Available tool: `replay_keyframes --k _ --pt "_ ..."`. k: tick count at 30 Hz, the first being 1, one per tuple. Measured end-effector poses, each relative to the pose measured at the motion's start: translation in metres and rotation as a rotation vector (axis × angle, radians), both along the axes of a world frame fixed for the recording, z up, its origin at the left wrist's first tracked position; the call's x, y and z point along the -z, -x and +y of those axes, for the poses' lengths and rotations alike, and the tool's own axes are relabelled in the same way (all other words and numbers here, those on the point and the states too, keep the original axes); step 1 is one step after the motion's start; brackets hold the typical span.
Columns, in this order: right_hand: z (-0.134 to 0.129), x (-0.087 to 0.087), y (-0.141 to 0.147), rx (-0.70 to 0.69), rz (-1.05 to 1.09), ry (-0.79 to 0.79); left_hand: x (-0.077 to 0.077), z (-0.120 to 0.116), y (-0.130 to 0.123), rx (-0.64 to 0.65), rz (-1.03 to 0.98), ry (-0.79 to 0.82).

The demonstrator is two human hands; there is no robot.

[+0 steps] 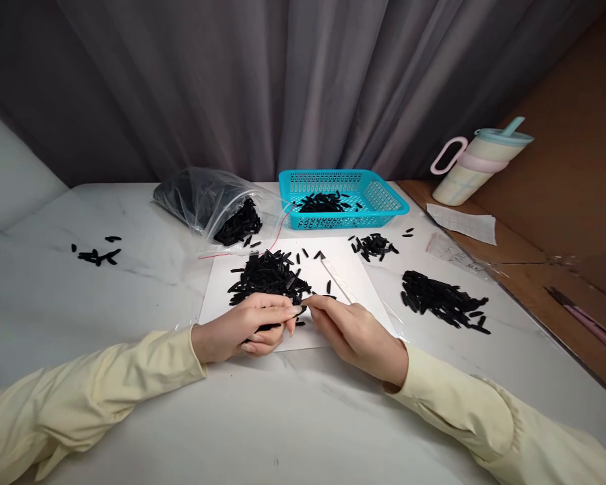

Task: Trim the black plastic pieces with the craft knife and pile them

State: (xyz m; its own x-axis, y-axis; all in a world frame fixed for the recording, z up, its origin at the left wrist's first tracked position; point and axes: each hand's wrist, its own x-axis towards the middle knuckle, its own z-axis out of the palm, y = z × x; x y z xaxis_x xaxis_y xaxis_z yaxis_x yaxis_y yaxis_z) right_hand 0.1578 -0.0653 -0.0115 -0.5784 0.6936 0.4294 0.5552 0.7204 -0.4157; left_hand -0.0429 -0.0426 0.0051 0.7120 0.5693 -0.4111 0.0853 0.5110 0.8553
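My left hand [255, 323] is closed, its thumb and forefinger pinching a small slim black piece [301, 310]. More black pieces [268, 327] show inside its curled fingers. My right hand [356, 330] meets it from the other side, fingertips pressed together at the end of the same piece; its thumb is mostly hidden. Just beyond the hands, a large pile of the same black pieces [270, 275] lies on a white sheet [366, 273]. A thin white stick-like tool with a dark tip [338, 277] rests on the sheet, right of the pile.
Behind the sheet are a clear zip bag [196, 195] spilling black pieces and a blue basket [351, 221] holding some. Smaller heaps lie at left [98, 256], right [442, 298] and back right [374, 246]. A tumbler [477, 168], a paper slip [462, 223] and a pink-handled tool [588, 322] occupy the right side.
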Motion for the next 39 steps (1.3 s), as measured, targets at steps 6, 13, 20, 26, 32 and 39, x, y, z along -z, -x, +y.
replay_keyframes --k 6,13,20,26,32,39 --pt "0.001 -0.006 0.000 0.003 0.225 0.330 0.002 0.000 0.002 -0.001 -0.010 0.008" --pt "0.001 -0.006 0.003 -0.063 0.171 0.325 0.001 0.000 0.001 0.046 -0.048 0.000" --pt "0.021 -0.023 -0.005 -0.032 0.119 0.113 -0.001 0.001 -0.002 -0.006 -0.091 0.008" --pt "0.116 -0.077 -0.036 0.438 -0.180 -0.083 0.000 0.004 -0.001 -0.011 -0.095 0.068" --pt "0.100 -0.076 -0.012 0.377 -0.292 -0.144 0.001 0.005 -0.002 -0.001 -0.138 0.082" --pt "0.008 -0.015 0.020 -0.068 -0.364 -0.403 0.004 0.004 -0.006 -0.084 -0.110 0.198"
